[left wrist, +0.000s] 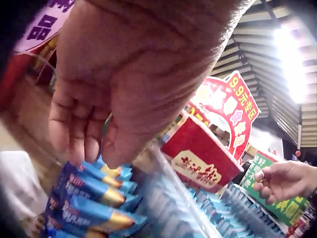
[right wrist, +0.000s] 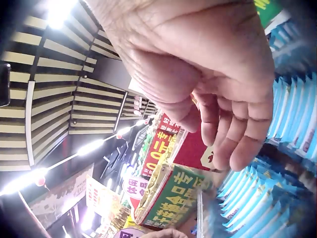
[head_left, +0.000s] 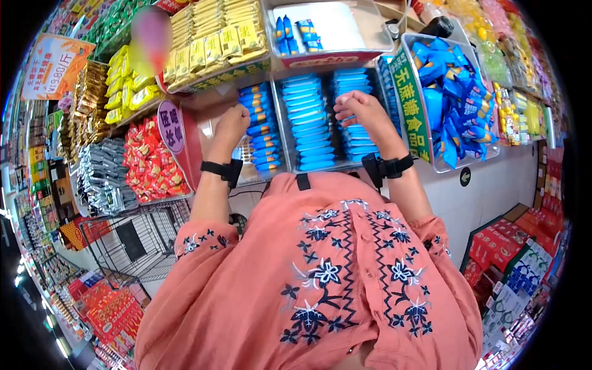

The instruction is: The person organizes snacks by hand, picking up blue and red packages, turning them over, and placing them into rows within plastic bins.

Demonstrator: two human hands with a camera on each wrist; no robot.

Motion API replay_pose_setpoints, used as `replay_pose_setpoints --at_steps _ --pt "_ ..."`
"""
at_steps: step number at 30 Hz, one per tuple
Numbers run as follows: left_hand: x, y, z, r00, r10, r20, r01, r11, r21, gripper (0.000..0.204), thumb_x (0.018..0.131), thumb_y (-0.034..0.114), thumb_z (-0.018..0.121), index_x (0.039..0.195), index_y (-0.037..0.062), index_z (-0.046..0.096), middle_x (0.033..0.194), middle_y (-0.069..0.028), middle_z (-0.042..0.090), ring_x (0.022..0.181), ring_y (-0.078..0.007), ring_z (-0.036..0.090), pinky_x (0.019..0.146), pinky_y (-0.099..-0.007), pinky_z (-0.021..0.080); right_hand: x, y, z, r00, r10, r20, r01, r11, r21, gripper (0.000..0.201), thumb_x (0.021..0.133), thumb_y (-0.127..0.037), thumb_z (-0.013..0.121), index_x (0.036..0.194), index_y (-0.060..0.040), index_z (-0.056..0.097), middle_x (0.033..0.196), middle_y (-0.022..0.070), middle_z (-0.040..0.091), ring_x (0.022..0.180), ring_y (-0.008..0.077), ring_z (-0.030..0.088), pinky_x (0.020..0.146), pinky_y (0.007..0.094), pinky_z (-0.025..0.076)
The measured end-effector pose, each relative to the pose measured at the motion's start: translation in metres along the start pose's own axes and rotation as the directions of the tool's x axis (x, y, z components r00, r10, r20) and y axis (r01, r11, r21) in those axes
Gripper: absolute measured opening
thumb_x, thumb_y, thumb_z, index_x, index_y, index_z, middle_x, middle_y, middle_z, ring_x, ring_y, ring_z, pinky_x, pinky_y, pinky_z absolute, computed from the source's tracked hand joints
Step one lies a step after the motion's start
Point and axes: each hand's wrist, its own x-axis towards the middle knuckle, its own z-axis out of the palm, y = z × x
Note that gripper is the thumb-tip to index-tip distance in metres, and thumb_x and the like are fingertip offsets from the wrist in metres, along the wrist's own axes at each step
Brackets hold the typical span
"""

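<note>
In the head view, my left hand (head_left: 232,128) is beside a column of dark blue snack packs with orange marks (head_left: 262,126). The left wrist view shows its fingers loosely curled, fingertips right at the top of those blue packs (left wrist: 94,193), with a gap between thumb and fingers. My right hand (head_left: 370,120) hovers over a row of light blue packs (head_left: 356,140), its fingers loosely bent. Nothing shows between them in the right wrist view, where light blue packs (right wrist: 247,198) lie below. Another light blue row (head_left: 306,123) stands between the hands.
Clear dividers (head_left: 283,123) separate the rows. A bin of blue twisted packs (head_left: 453,102) stands right; yellow packs (head_left: 216,46) are behind. Red packs (head_left: 154,160) and a wire cart (head_left: 139,240) are left. A white tray (head_left: 345,24) with a few blue packs sits at the back.
</note>
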Motion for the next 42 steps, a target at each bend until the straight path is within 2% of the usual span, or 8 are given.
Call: replay_pose_setpoints --at_steps 6,16,19,20,22,26,29,42 --pt "-0.038 0.018 0.011 0.999 0.051 0.013 -0.053 0.991 0.12 0.031 0.076 0.009 0.074 0.105 0.0071 0.062 0.11 -0.0179 0.062 0.104 -0.0388 0.061 0.087 -0.0467 0.05 0.003 0.003 0.01 0.996 0.05 0.069 -0.049 0.999 -0.017 0.031 0.099 -0.031 0.057 0.108 -0.0023 0.065 0.102 0.0106 0.068 0.089 0.0195 0.067 0.074 0.0314 0.055" --pt "-0.055 0.028 -0.004 0.985 0.117 -0.131 -0.09 0.977 0.194 0.023 0.085 0.013 0.068 0.107 0.0085 0.065 0.102 -0.0176 0.065 0.096 -0.0376 0.063 0.084 -0.0459 0.051 0.007 -0.008 0.008 0.994 0.03 0.107 -0.026 0.999 -0.044 0.031 0.1 -0.031 0.057 0.11 -0.0025 0.064 0.102 0.0094 0.067 0.089 0.0176 0.067 0.075 0.0304 0.055" --pt "-0.059 0.037 -0.034 0.977 -0.188 -0.102 0.179 0.98 -0.09 0.023 0.093 0.02 0.062 0.111 0.0062 0.064 0.098 -0.0135 0.068 0.092 -0.0284 0.067 0.078 -0.0367 0.054 0.004 -0.018 0.006 0.992 -0.006 0.129 0.013 0.998 -0.055 0.031 0.1 -0.031 0.058 0.113 -0.0029 0.063 0.103 0.0094 0.068 0.09 0.0178 0.068 0.075 0.03 0.056" --pt "-0.059 0.047 -0.044 0.973 -0.226 -0.044 0.198 0.921 -0.335 0.024 0.093 0.02 0.062 0.112 0.0042 0.063 0.098 -0.0117 0.069 0.088 -0.0242 0.067 0.075 -0.0341 0.054 0.002 -0.025 0.009 0.989 -0.023 0.143 0.033 0.997 -0.063 0.031 0.1 -0.031 0.058 0.114 -0.003 0.062 0.104 0.0097 0.068 0.091 0.0182 0.068 0.076 0.03 0.056" --pt "-0.057 0.09 -0.077 0.964 -0.254 0.084 0.23 0.629 -0.742 0.028 0.094 0.02 0.063 0.114 0.0003 0.062 0.097 -0.0082 0.07 0.08 -0.0158 0.068 0.07 -0.029 0.053 -0.002 -0.041 0.019 0.981 -0.065 0.184 0.074 0.996 -0.043 0.034 0.1 -0.032 0.059 0.117 -0.0029 0.061 0.105 0.01 0.067 0.092 0.0191 0.069 0.075 0.0301 0.056" --pt "-0.046 0.161 -0.097 0.981 -0.131 0.143 0.19 0.487 -0.853 0.03 0.1 0.025 0.059 0.118 0.0012 0.06 0.097 -0.0044 0.068 0.079 -0.0097 0.067 0.065 -0.0214 0.051 -0.016 -0.071 0.043 0.963 -0.114 0.244 0.105 0.993 0.05 0.041 0.099 -0.035 0.061 0.125 -0.0021 0.057 0.109 0.0102 0.066 0.093 0.0209 0.07 0.075 0.0306 0.057" --pt "-0.043 0.192 -0.098 0.985 -0.069 0.158 0.172 0.497 -0.85 0.031 0.1 0.027 0.059 0.119 0.002 0.06 0.096 -0.003 0.068 0.077 -0.0073 0.065 0.062 -0.0195 0.048 -0.027 -0.081 0.044 0.941 -0.153 0.303 0.116 0.984 0.138 0.041 0.1 -0.032 0.06 0.127 -0.001 0.056 0.109 0.0094 0.066 0.09 0.0193 0.071 0.075 0.0312 0.057" --pt "-0.033 0.209 -0.085 0.988 -0.009 0.153 0.144 0.394 -0.908 0.033 0.1 0.026 0.061 0.124 0.0037 0.057 0.099 -0.003 0.067 0.076 -0.0074 0.063 0.062 -0.0187 0.048 -0.04 -0.081 0.023 0.936 -0.239 0.258 0.172 0.951 0.257 0.023 0.102 -0.018 0.055 0.117 -0.001 0.056 0.099 0.0081 0.067 0.085 0.0159 0.07 0.074 0.0281 0.058"
